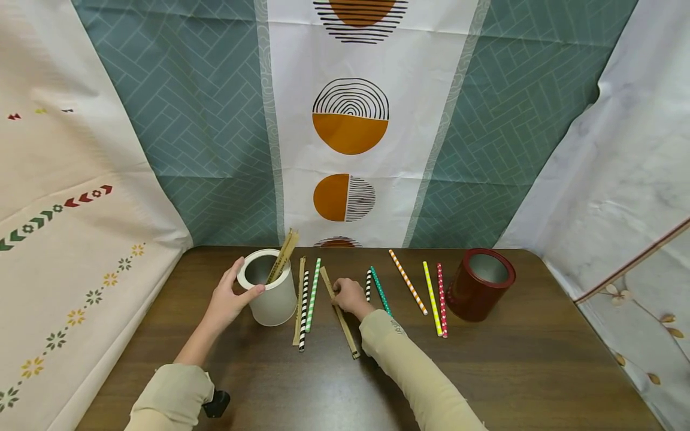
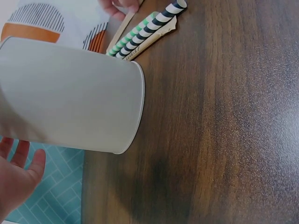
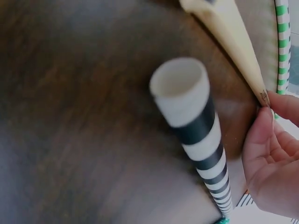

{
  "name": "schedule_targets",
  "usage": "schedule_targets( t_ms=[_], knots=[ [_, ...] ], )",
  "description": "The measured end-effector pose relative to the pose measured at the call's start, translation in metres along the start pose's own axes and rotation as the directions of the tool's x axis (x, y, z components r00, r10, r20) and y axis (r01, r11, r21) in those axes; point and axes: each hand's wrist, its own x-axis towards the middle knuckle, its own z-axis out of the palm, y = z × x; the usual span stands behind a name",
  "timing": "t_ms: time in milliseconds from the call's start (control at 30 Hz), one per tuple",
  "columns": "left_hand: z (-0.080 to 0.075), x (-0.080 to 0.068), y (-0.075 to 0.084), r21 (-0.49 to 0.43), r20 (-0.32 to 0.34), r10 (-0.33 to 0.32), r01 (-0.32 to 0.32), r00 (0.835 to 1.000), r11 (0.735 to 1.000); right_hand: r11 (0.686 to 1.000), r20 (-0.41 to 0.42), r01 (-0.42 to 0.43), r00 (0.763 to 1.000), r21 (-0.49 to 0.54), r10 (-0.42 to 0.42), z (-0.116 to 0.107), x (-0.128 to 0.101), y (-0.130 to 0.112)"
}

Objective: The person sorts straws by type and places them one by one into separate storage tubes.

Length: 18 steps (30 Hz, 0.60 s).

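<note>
My left hand (image 1: 225, 302) holds the near-left side of a white canister (image 1: 273, 306), thumb at the rim and fingers round the side. Tan flat paper-wrapped sticks (image 1: 284, 254) stand inside it, leaning right. In the middle of the table, my right hand (image 1: 353, 297) pinches a tan paper-wrapped stick (image 1: 346, 334) that slants toward me. The right wrist view shows thumb and fingertip on this stick (image 3: 233, 44) near one end. Beside that hand lies a black-and-white striped straw (image 3: 194, 109), and a teal dotted straw (image 1: 380, 290) is just right of it.
Right of the canister lie another tan stick (image 1: 297, 311), a black-and-white straw (image 1: 303, 317) and a green-striped straw (image 1: 313, 296). Farther right are orange-striped (image 1: 408, 281), yellow (image 1: 432, 299) and red dotted straws (image 1: 442, 302), beside a dark red canister (image 1: 474, 296). Fabric hangs behind the table.
</note>
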Motion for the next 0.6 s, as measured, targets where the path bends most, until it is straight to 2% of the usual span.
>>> schedule_targets(
  t_ms=[367,600],
  knots=[
    [0.0,0.0,0.001,-0.001,-0.004,0.017,-0.017,1.0,1.0,0.999,0.058,-0.011,0.998,0.038,0.009,-0.004,-0.008,0.002],
    [0.0,-0.001,0.001,0.012,-0.005,0.008,-0.008,1.0,1.0,0.991,0.075,0.021,0.997,0.134,-0.031,-0.008,-0.014,0.01]
  ],
)
